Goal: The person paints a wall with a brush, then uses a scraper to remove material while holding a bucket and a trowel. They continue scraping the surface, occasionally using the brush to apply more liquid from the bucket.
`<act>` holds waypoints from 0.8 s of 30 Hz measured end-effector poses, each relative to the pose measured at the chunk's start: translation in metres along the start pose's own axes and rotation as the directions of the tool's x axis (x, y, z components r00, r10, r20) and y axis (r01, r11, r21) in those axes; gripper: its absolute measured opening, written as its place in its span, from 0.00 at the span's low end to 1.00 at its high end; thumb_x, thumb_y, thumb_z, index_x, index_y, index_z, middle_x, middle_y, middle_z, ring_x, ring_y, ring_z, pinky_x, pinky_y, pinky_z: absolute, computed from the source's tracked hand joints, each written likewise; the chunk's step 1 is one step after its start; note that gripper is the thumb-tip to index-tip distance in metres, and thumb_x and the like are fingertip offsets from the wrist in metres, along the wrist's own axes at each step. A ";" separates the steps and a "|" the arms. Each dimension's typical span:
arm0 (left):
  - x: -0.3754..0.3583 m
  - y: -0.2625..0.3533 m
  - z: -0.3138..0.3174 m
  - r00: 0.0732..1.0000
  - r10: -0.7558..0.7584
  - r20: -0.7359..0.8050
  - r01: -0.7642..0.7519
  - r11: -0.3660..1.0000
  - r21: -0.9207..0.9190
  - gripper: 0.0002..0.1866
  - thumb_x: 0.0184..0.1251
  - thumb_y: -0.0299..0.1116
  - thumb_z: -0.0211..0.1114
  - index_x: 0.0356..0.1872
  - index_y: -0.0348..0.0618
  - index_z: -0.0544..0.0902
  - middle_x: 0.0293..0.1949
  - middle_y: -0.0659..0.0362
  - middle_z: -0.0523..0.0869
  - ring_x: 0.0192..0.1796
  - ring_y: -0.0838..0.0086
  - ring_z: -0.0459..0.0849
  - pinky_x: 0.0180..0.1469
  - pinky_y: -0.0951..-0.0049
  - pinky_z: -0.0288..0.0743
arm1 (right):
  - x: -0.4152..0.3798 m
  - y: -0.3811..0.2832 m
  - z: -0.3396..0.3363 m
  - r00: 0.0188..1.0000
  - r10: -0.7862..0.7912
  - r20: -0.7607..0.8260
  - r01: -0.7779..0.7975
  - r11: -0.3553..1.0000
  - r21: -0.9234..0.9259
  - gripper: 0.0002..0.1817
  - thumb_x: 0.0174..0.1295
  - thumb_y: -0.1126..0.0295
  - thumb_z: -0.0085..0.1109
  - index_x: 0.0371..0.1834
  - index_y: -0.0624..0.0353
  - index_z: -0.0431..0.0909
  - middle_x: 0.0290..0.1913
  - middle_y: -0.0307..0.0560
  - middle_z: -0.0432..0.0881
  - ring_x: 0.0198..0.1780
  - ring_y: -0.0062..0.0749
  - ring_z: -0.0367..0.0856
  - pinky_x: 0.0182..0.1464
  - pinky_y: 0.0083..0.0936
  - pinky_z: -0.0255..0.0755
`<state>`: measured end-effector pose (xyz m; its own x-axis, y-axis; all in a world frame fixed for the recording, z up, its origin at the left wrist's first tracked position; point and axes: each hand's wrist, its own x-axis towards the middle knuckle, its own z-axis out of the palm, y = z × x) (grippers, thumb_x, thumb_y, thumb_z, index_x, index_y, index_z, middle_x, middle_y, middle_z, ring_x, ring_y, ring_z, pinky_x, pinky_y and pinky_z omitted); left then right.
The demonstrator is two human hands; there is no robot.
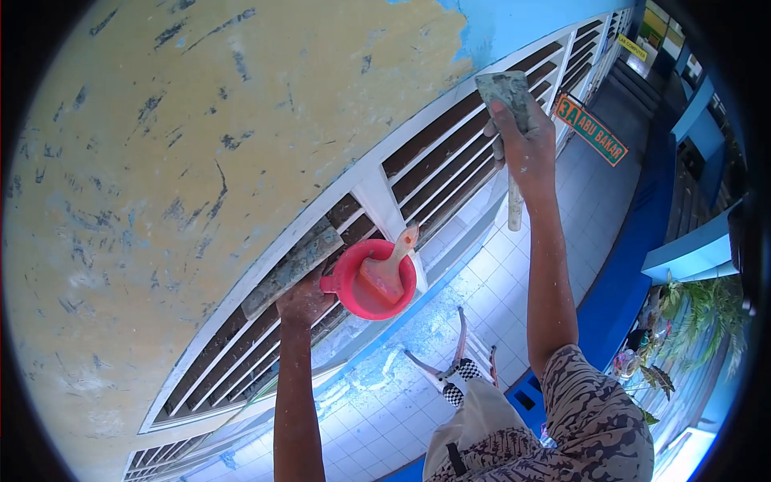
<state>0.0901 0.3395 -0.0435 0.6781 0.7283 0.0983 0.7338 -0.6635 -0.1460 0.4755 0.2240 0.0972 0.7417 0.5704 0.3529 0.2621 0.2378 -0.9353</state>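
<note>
My left hand [303, 302] is closed at the handle of a red plastic cup [346, 299], its fingers mostly hidden. A wide paintbrush [382, 277] leans inside the cup, bristles down. Against the same hand lies a long, grey, paint-crusted board [291, 271]; whether I grip it as well cannot be seen. Raised to the right, my right hand [526, 149] is wrapped round a scraper [514, 205] with a broad, grey-smeared blade pointing up. Dried grey smudges mark the fingers. Close in front is a yellowish wall [201, 169] with dark scuffs and bluish patches.
White slatted louvre windows [450, 145] run along the wall. A hanging class sign [592, 130] is beyond my right hand. Below are checkered shoes [462, 377], something with thin legs, and paint-splashed white floor tiles [373, 410]. Green plants [707, 313] stand at the right.
</note>
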 end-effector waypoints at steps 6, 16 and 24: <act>0.002 0.009 -0.015 0.994 0.032 -0.104 -0.029 0.999 0.028 0.41 0.53 0.60 0.68 0.71 0.65 0.72 0.69 0.58 0.76 0.70 0.60 0.74 0.73 0.51 0.63 | 0.004 0.012 0.018 0.968 -0.227 -0.109 0.206 0.962 -0.176 0.11 0.70 0.72 0.58 0.49 0.64 0.84 0.23 0.41 0.79 0.26 0.19 0.73 0.31 0.25 0.70; 0.000 0.010 -0.015 0.956 0.087 -0.279 -0.076 0.996 0.051 0.37 0.51 0.58 0.71 0.65 0.60 0.80 0.60 0.57 0.85 0.61 0.59 0.83 0.67 0.54 0.72 | -0.004 0.015 0.033 0.959 -0.226 -0.169 0.197 0.965 -0.172 0.12 0.69 0.72 0.58 0.52 0.65 0.83 0.21 0.41 0.74 0.22 0.19 0.68 0.26 0.25 0.65; -0.004 -0.004 0.003 1.000 -0.022 0.013 0.022 0.998 -0.056 0.45 0.52 0.66 0.67 0.74 0.68 0.68 0.73 0.60 0.72 0.74 0.59 0.69 0.76 0.47 0.58 | -0.024 0.011 0.027 0.987 -0.152 -0.044 0.147 0.985 -0.088 0.15 0.70 0.69 0.59 0.55 0.62 0.82 0.22 0.44 0.78 0.23 0.22 0.73 0.28 0.26 0.68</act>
<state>0.0843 0.3392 -0.0465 0.6614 0.7448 0.0889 0.7500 -0.6555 -0.0884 0.4437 0.2340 0.0791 0.7197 0.4927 0.4891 0.4216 0.2495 -0.8718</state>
